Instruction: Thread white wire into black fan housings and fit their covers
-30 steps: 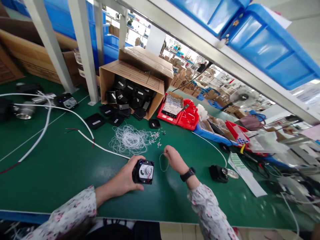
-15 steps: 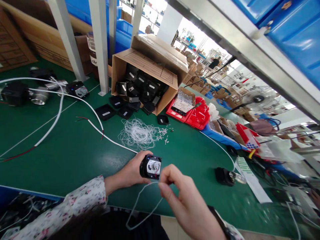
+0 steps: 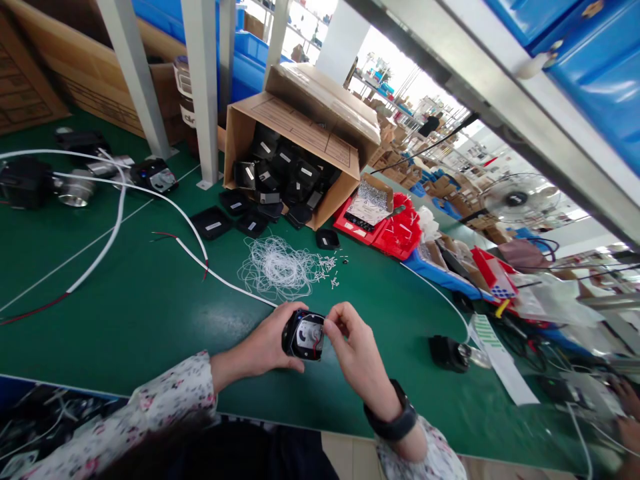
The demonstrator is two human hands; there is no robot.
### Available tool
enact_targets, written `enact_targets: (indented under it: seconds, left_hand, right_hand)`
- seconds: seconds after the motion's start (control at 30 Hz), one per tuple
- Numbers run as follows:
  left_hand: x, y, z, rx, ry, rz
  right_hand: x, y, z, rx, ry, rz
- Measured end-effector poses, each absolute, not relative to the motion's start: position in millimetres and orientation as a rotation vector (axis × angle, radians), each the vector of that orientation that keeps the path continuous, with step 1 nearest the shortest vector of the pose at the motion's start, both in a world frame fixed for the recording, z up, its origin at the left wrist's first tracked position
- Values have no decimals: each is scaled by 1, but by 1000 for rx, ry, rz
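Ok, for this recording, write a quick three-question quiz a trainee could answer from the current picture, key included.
1. Which hand grips the black device from the side?
2. True or false: a dark band circles the person's right wrist.
3. The tangle of pale loops lies on: A) the cardboard box; B) the green tabletop; C) the red tray.

Key:
1. The left hand.
2. True.
3. B.

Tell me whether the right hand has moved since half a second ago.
Yes: judged against the white tangle, the right hand has shifted up the picture, closer to the tangle.
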State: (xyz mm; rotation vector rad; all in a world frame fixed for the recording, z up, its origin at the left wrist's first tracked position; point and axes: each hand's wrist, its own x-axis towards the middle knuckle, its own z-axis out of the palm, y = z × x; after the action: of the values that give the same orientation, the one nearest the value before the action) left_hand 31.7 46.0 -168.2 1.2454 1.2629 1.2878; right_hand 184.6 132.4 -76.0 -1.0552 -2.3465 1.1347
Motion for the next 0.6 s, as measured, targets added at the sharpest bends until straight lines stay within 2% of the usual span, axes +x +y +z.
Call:
enact_targets:
  seconds: [0.1, 0.2, 0.37, 0.6]
  left_hand:
    - [31, 44, -167, 1292, 1274, 1292]
    - [32, 39, -167, 1327, 1311, 1282]
    - [35, 34, -173, 1168, 1303, 1319]
    - [34, 36, -172, 1096, 1299, 1351]
  right_hand:
    - [184, 141, -92, -967, -2399, 923]
    - [183, 153, -99, -941, -2488, 976]
    - [170, 165, -87, -910, -2622, 1120]
    - [142, 167, -72, -870, -2942, 880]
